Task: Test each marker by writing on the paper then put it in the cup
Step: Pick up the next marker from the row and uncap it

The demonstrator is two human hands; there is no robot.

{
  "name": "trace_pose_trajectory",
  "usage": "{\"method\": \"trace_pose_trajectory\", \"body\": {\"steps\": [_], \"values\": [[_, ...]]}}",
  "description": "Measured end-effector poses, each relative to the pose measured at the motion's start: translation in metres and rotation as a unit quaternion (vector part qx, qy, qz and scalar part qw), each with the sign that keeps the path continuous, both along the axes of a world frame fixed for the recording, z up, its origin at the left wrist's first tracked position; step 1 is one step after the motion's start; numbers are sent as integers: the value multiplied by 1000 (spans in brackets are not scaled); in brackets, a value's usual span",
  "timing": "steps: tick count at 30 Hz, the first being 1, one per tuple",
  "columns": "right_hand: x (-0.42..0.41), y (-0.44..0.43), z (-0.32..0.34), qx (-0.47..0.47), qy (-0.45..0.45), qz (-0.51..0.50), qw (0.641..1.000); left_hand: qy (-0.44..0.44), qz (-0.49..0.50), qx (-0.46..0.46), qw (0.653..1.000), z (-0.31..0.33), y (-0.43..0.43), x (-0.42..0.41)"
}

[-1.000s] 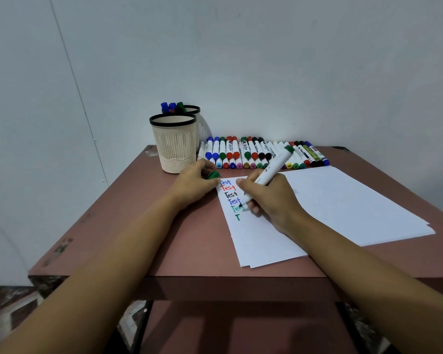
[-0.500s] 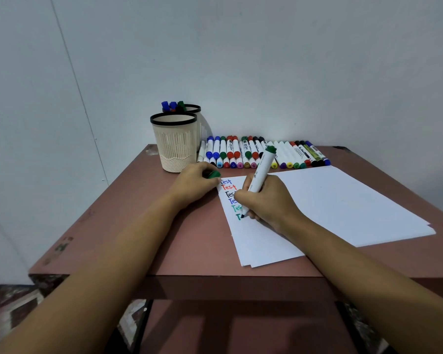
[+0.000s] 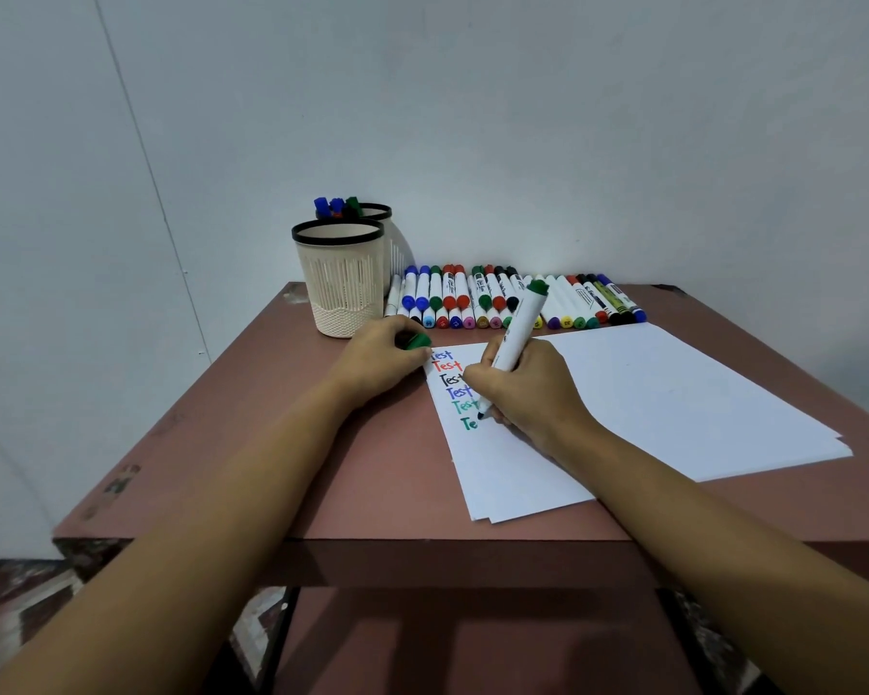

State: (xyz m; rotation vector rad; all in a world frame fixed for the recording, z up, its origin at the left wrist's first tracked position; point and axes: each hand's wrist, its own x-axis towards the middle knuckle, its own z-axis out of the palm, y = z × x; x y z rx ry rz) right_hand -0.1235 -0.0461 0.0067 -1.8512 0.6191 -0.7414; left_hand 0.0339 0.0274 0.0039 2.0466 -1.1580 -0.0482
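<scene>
A green marker (image 3: 519,329) writes on the paper (image 3: 663,393).
The right hand (image 3: 528,391) grips it mid-frame, beside "Te" under five "Test" words. The left hand (image 3: 380,364) pinches a green cap (image 3: 418,342). The cup (image 3: 341,288) stands upper left on the brown table (image 3: 322,469), white wall (image 3: 523,117) behind.

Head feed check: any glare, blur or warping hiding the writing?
Head view: dim, even light, no glare on the white paper sheets; the coloured Test lines read sharp; wide-angle stretch swells the forearms at the frame's bottom; the right hand covers the line ends.
</scene>
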Motion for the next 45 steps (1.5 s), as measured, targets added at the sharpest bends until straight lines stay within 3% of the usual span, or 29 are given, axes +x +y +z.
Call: {"method": "trace_pose_trajectory", "body": {"steps": [12, 17, 26, 36, 42, 45], "values": [[0, 1, 1, -34, 33, 2, 999, -4, 5, 3, 1000, 1, 0, -1], [-1, 1, 0, -1, 0, -4, 1000, -4, 6, 3, 1000, 1, 0, -2], [-2, 2, 2, -54, 22, -25, 998, 0, 1, 7, 1000, 2, 2, -3], [-1, 1, 2, -11, 4, -23, 1000, -2, 5, 12, 1000, 1, 1, -1], [-1, 2, 2, -70, 23, -33, 997, -3, -1, 15, 1000, 1, 0, 0], [0, -2, 1, -27, -3, -34, 999, -8, -2, 8, 1000, 1, 0, -1]]}}
